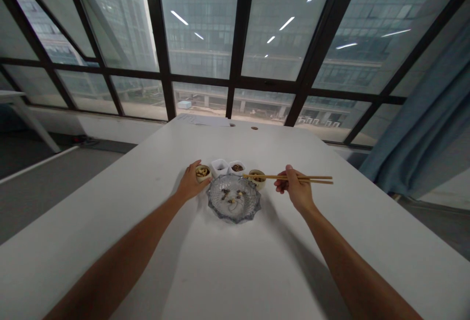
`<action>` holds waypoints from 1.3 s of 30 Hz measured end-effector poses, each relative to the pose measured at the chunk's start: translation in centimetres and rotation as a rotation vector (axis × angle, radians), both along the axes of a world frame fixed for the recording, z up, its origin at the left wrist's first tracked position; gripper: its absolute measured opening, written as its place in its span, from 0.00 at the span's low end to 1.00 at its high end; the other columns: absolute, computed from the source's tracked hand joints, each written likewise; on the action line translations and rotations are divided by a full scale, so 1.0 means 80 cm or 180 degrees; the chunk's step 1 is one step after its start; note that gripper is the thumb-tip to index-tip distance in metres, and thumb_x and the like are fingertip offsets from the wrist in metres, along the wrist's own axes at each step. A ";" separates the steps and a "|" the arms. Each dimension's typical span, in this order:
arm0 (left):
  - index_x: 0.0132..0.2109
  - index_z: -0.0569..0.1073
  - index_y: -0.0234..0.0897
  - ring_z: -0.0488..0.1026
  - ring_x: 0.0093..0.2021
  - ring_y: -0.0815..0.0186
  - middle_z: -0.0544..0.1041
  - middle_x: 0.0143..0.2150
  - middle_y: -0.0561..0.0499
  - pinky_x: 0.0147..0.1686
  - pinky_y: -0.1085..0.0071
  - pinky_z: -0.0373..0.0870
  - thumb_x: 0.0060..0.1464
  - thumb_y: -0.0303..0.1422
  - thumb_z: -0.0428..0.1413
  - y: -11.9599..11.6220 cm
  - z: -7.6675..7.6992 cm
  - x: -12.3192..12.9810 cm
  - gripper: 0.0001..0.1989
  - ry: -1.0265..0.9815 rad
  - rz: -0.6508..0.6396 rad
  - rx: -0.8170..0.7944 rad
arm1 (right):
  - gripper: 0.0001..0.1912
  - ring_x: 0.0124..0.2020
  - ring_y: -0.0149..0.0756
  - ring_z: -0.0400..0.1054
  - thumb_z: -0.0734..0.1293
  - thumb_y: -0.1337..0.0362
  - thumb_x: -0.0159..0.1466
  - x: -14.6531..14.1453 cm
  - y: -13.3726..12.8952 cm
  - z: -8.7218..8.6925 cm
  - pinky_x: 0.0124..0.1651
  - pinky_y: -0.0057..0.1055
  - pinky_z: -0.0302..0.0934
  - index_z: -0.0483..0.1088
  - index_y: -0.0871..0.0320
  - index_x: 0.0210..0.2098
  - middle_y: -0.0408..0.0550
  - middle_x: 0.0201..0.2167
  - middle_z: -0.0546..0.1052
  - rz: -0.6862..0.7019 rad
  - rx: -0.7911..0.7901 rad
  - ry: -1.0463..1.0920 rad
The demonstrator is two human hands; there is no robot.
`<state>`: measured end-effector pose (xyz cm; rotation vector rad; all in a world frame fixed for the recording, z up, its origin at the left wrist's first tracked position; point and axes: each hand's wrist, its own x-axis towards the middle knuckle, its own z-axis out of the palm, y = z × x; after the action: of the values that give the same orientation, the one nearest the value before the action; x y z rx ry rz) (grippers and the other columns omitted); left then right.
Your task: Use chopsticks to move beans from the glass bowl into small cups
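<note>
My left hand (191,181) is wrapped round a small cup of peanuts (202,173) at the left end of a row of small containers. In my right hand (295,185) is a pair of wooden chopsticks (271,177), held nearly level and pointing left. Their tips reach over the back right rim of a clear glass bowl (235,212) with a scalloped edge. Several small dark and pale pieces (231,195) lie in that bowl. Whether the tips pinch anything is too small to tell. Below the chopsticks stands another small cup (257,183) with brownish contents.
Two white containers (219,167) stand behind the glass bowl, the right one (237,167) holding brown pieces. Papers (205,120) lie at the far edge of the white table (235,271), near two small round spots (254,128). Windows and a blue curtain (422,109) are beyond.
</note>
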<state>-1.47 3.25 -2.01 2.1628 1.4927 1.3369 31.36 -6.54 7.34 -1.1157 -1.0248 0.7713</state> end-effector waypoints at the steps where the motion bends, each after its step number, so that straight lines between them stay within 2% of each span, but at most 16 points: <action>1: 0.61 0.62 0.37 0.70 0.58 0.52 0.71 0.58 0.39 0.58 0.54 0.67 0.46 0.41 0.65 0.000 -0.001 0.000 0.38 0.0000 0.0002 -0.0008 | 0.29 0.11 0.30 0.65 0.71 0.37 0.53 -0.002 0.000 -0.001 0.11 0.24 0.56 0.70 0.60 0.23 0.46 0.14 0.74 0.0014 0.0018 -0.0021; 6: 0.63 0.60 0.37 0.73 0.55 0.55 0.72 0.58 0.39 0.56 0.56 0.70 0.48 0.41 0.64 0.000 -0.002 0.000 0.38 -0.0089 -0.0049 -0.0186 | 0.29 0.11 0.30 0.65 0.70 0.37 0.54 -0.007 0.001 -0.009 0.12 0.24 0.56 0.70 0.60 0.23 0.46 0.14 0.74 0.0157 0.0017 -0.0052; 10: 0.63 0.59 0.37 0.75 0.53 0.54 0.74 0.56 0.39 0.54 0.56 0.72 0.47 0.42 0.65 -0.002 0.000 0.004 0.39 -0.0107 0.0019 -0.0302 | 0.28 0.10 0.29 0.64 0.71 0.39 0.54 -0.001 0.008 -0.018 0.11 0.23 0.56 0.69 0.60 0.23 0.45 0.14 0.74 0.0115 -0.0187 0.0259; 14: 0.60 0.62 0.35 0.76 0.51 0.52 0.76 0.53 0.39 0.52 0.55 0.73 0.44 0.44 0.66 -0.003 0.004 0.006 0.39 -0.0083 0.0281 -0.0431 | 0.25 0.10 0.29 0.64 0.70 0.43 0.57 0.008 0.014 -0.024 0.10 0.23 0.56 0.67 0.59 0.23 0.45 0.12 0.73 0.0054 -0.0531 0.0649; 16: 0.58 0.65 0.35 0.75 0.53 0.52 0.76 0.54 0.39 0.54 0.56 0.72 0.42 0.42 0.68 -0.003 0.005 0.006 0.38 -0.0068 0.0266 -0.0306 | 0.24 0.10 0.30 0.64 0.70 0.44 0.58 0.005 0.012 -0.024 0.11 0.23 0.56 0.67 0.59 0.23 0.45 0.12 0.73 0.0027 -0.0399 0.0651; 21: 0.57 0.66 0.38 0.73 0.56 0.53 0.74 0.55 0.42 0.58 0.56 0.69 0.40 0.39 0.69 -0.003 0.009 0.005 0.37 -0.0088 0.0070 0.0168 | 0.26 0.11 0.29 0.65 0.67 0.41 0.60 -0.034 -0.004 -0.006 0.13 0.25 0.59 0.70 0.60 0.25 0.45 0.15 0.74 -0.0139 0.0441 0.0069; 24: 0.57 0.66 0.38 0.72 0.56 0.53 0.74 0.55 0.42 0.57 0.56 0.69 0.40 0.39 0.69 -0.004 0.009 0.005 0.36 -0.0105 0.0016 0.0278 | 0.27 0.12 0.30 0.65 0.65 0.40 0.62 -0.067 -0.005 0.008 0.14 0.26 0.60 0.71 0.59 0.25 0.44 0.15 0.74 0.0041 0.0665 -0.0239; 28: 0.57 0.66 0.38 0.72 0.55 0.53 0.74 0.55 0.42 0.57 0.55 0.69 0.40 0.38 0.69 -0.002 0.006 0.007 0.37 -0.0103 -0.0009 0.0262 | 0.28 0.13 0.29 0.65 0.63 0.39 0.63 -0.105 0.011 0.017 0.15 0.25 0.59 0.70 0.58 0.25 0.44 0.16 0.74 0.0363 0.0654 -0.0382; 34: 0.57 0.66 0.38 0.73 0.55 0.53 0.74 0.55 0.43 0.57 0.56 0.69 0.41 0.40 0.69 -0.002 0.006 0.006 0.37 -0.0105 -0.0009 0.0235 | 0.29 0.14 0.30 0.66 0.64 0.37 0.61 -0.148 0.044 0.016 0.16 0.25 0.60 0.69 0.57 0.25 0.44 0.17 0.74 0.0732 0.0481 -0.0651; 36: 0.57 0.66 0.38 0.73 0.55 0.53 0.74 0.55 0.42 0.57 0.56 0.69 0.41 0.40 0.69 -0.003 0.007 0.005 0.37 -0.0093 0.0021 0.0179 | 0.29 0.16 0.30 0.67 0.64 0.36 0.60 -0.150 0.046 0.019 0.18 0.25 0.61 0.69 0.57 0.24 0.45 0.18 0.74 0.0821 0.0398 -0.0816; 39: 0.58 0.66 0.38 0.73 0.55 0.54 0.74 0.55 0.42 0.58 0.56 0.69 0.42 0.42 0.68 -0.005 0.007 0.005 0.37 -0.0060 0.0089 0.0066 | 0.29 0.16 0.30 0.67 0.62 0.36 0.61 -0.132 0.036 0.024 0.18 0.25 0.61 0.70 0.57 0.26 0.46 0.19 0.76 0.0594 0.0353 -0.0802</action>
<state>-1.11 2.89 -1.46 2.1433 1.5143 1.3840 20.83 -3.65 9.27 -1.0490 -1.3830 0.7232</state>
